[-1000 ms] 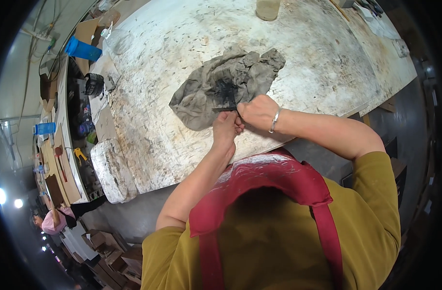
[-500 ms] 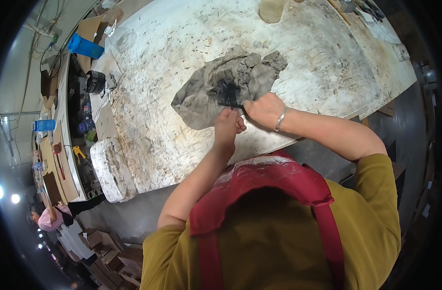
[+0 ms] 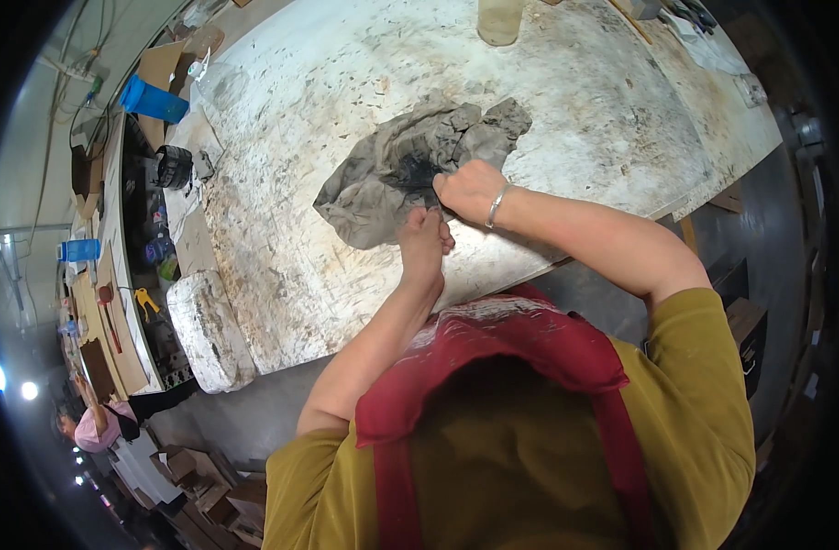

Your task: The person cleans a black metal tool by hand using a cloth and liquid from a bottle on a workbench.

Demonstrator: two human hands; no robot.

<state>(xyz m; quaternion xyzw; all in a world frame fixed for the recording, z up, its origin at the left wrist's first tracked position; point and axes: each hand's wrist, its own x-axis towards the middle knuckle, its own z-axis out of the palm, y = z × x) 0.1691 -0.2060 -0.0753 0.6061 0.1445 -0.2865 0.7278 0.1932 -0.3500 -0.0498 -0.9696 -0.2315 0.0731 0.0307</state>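
A crumpled grey-brown cloth (image 3: 369,188) lies on the worktable, with a glossy black patch (image 3: 412,170) at its middle. My right hand (image 3: 470,191), a silver bracelet at its wrist, is closed at the cloth's near right edge, beside the black patch. Its fist covers the thin dark stick-like thing that showed there half a second ago. Just below and left, my left hand (image 3: 423,240) is closed in a pinch at the cloth's near edge. What its fingertips hold, if anything, is too small to make out.
The white worktable (image 3: 291,266) is stained and scuffed. A cloudy container (image 3: 499,23) stands at its far side. To the left are a blue cup (image 3: 154,99), a black roll (image 3: 174,167) and a wrapped white block (image 3: 209,330). Another person (image 3: 103,423) is far left.
My right hand has moved left toward the black patch, and the thin dark thing that stuck out of it is now hidden. My left hand stays nearly in place. The whole view has shifted slightly.
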